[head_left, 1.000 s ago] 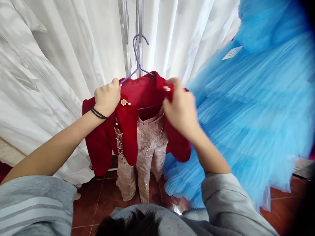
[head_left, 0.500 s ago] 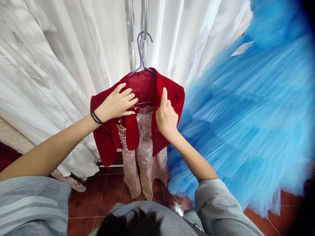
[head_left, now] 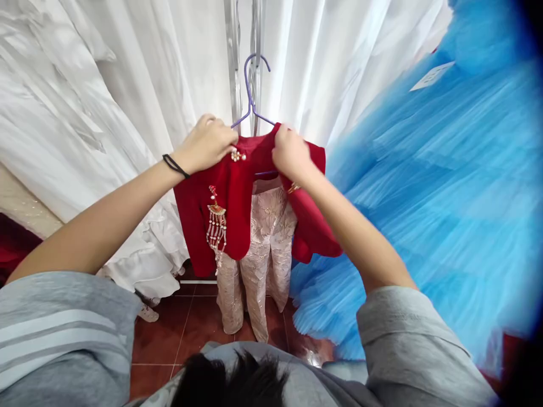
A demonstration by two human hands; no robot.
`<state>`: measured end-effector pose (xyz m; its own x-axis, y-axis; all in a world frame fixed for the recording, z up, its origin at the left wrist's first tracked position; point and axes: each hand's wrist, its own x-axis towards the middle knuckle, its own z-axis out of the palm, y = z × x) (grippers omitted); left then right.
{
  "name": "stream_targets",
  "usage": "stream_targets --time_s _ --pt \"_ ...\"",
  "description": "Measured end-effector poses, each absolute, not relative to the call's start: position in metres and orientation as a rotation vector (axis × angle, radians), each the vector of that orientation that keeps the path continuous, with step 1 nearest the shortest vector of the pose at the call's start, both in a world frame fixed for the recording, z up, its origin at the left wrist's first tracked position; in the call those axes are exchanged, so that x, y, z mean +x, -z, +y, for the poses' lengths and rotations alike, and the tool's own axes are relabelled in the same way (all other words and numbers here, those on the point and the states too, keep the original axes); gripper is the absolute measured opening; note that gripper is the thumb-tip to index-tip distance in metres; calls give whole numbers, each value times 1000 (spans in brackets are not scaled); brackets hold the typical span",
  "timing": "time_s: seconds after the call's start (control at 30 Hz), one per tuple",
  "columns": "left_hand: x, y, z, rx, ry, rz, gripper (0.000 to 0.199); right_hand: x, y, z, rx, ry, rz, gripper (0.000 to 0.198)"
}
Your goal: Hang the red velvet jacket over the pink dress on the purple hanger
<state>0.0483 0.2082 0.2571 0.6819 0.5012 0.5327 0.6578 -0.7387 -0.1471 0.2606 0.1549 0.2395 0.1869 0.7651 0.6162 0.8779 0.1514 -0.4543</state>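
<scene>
A short red velvet jacket hangs open at the front on a purple hanger. My left hand is closed on the jacket's collar at its left side, beside a small pearl ornament. On the other side of the collar, my right hand is closed on the red cloth. A beaded tassel brooch dangles on the jacket's left front. Below and behind it hang pale pink patterned trousers. My fingertips are partly hidden in the cloth.
White gowns hang along the left. A wide blue tulle dress with a white tag fills the right. Behind the hanger stand metal uprights before white drapery. The floor has dark red tiles.
Both hands have moved up to the collar and closed on it. The jacket's neckline is drawn up and its right front has swung outward.
</scene>
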Motion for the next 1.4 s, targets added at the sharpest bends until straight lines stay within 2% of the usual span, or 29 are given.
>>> stream_targets --time_s 0.1,0.23,0.3,0.4,0.53,0.63,0.8,0.9,1.03,1.13,1.2,1.3,1.4 --pt "54 -250 208 -2551 757 -939 26 242 -223 149 -1464 73 -1698 60" --pt "66 -254 212 -2444 924 -1012 29 216 -237 129 -1384 109 -1679 68" --pt "74 -246 216 -2453 743 -998 30 195 -226 125 -1454 86 -1706 73" --pt "83 -219 221 -2437 459 -942 36 169 -178 123 -1605 0 -1815 79" --pt "83 -200 219 -2403 396 -792 30 163 -134 102 -1648 -59 -1883 83" --pt "84 -209 215 -2393 395 -718 25 160 -144 81 -1565 -2 -1792 77" --pt "87 -220 222 -2467 692 -802 27 127 -142 100 -1444 51 -1770 56" --pt "81 -211 230 -2544 633 -760 31 120 -100 119 -1357 -27 -1915 53" --pt "73 -190 212 -2491 881 -726 39 169 -11 103 -1047 -66 -1871 59" --pt "77 -163 181 -2353 965 -894 58 240 60 90 -1339 -26 -1189 30" --pt "87 -139 165 -2331 874 -1063 70 286 94 97 -1585 -37 -782 31" --pt "104 -111 159 -2417 745 -1252 71 328 113 121 -1761 -149 -901 44" --pt "116 -97 161 -2503 865 -1286 80 331 107 132 -1806 -135 -1092 29"
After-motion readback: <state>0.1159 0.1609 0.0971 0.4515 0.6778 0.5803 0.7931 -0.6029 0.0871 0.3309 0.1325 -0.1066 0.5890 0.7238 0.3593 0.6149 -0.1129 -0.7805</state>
